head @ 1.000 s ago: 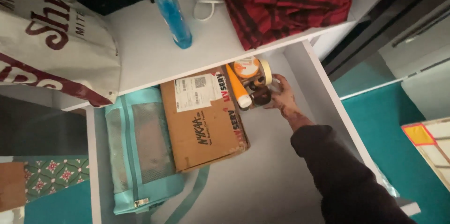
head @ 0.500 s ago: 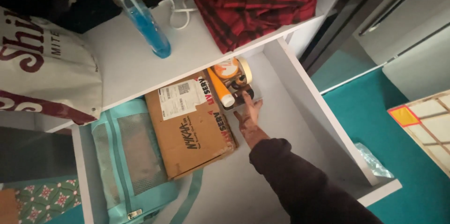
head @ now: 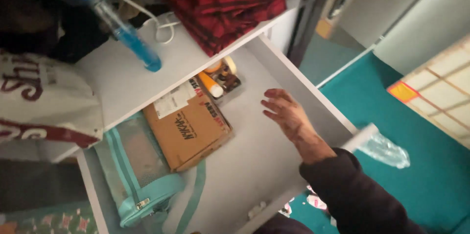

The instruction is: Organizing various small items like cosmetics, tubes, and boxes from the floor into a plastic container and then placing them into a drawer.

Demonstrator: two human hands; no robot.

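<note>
One of the hands (head: 286,114), the right, hovers open-fingered and empty above the drawer (head: 274,165).

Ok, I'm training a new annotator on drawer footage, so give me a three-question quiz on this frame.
1. True or false: the right hand is gripping the orange tube.
2. Which thing lies flat in the drawer between the teal mesh bag and the small toiletries? A) cardboard box B) red plaid cloth C) blue bottle
3. Fill in: the blue bottle lies on the white ____ above the drawer.

Key
1. False: the hand is open over the drawer floor, apart from the tube.
2. A, the cardboard box.
3. shelf.
</note>
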